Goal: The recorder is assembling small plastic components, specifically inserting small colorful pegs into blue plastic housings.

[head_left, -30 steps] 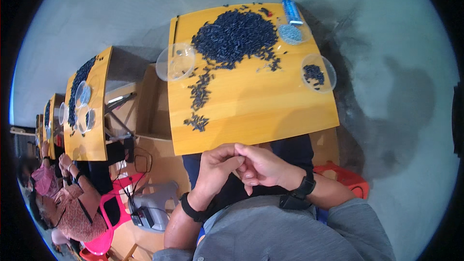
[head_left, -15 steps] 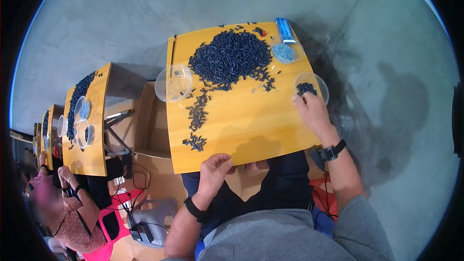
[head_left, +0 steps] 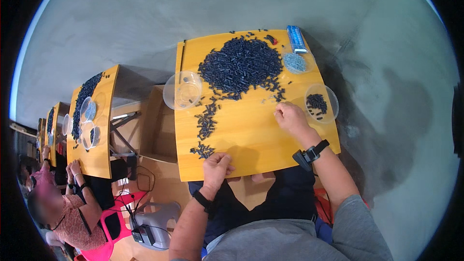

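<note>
A big heap of short black cylindrical pieces point(head_left: 240, 67) lies on the yellow tabletop point(head_left: 256, 140). A looser trail of them point(head_left: 207, 121) runs down the left side to a small cluster point(head_left: 202, 151). My left hand point(head_left: 217, 168) is at the front edge beside that cluster, thumb and fingers pinched together; what they hold, if anything, is too small to make out. Over the right half of the table is my right hand point(head_left: 292, 118), fingers curled in, their tips hidden. To its right stands a clear round bowl point(head_left: 330, 115) with black pieces inside.
Another clear bowl point(head_left: 182, 91) stands at the left edge. Small light-blue pieces point(head_left: 295, 62) fill a bowl at the far right, next to a blue box point(head_left: 297, 38). A red-and-black item point(head_left: 271, 40) lies behind the heap. Leftward, a person point(head_left: 72, 212) sits at another table point(head_left: 99, 159).
My right hand has left the bowl of black pieces and moved left over the tabletop. My left hand stays pinched near the front edge. The whole view has shifted slightly.
</note>
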A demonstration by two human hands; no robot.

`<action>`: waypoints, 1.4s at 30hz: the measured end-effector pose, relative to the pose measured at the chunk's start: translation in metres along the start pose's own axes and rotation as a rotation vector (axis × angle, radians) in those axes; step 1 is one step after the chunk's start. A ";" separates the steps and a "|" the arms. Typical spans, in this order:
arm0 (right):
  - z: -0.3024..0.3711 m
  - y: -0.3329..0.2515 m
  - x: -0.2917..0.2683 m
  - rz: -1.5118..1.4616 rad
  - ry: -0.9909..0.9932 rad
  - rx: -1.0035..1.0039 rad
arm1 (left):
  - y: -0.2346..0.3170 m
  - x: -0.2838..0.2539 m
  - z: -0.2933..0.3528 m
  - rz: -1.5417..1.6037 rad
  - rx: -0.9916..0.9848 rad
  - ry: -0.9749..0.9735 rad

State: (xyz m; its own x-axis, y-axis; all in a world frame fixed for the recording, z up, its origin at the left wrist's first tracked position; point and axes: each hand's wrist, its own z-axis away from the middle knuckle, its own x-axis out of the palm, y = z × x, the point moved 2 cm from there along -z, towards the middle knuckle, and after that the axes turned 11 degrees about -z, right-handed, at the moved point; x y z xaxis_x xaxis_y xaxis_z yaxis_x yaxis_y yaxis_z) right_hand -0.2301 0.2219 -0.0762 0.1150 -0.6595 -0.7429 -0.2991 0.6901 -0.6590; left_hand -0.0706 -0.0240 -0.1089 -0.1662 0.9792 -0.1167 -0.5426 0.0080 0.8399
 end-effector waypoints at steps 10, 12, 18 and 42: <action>-0.066 -0.059 0.048 0.188 0.038 -0.367 | -0.011 0.005 -0.003 -0.069 0.066 0.103; -0.074 -0.062 0.060 0.257 0.030 -0.412 | -0.014 0.005 -0.004 -0.054 0.068 0.109; -0.079 -0.046 0.086 0.325 -0.070 -0.341 | -0.014 0.009 -0.004 -0.091 0.116 0.138; -0.063 -0.048 0.091 0.265 -0.089 -0.348 | -0.022 0.011 -0.007 -0.008 0.064 0.124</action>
State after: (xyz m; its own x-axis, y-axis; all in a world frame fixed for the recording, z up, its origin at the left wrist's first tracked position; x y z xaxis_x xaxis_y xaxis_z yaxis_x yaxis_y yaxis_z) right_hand -0.2647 0.1105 -0.1048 0.0683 -0.4347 -0.8980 -0.6287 0.6802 -0.3770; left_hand -0.0661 -0.0151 -0.1326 -0.2643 0.9466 -0.1848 -0.4914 0.0327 0.8703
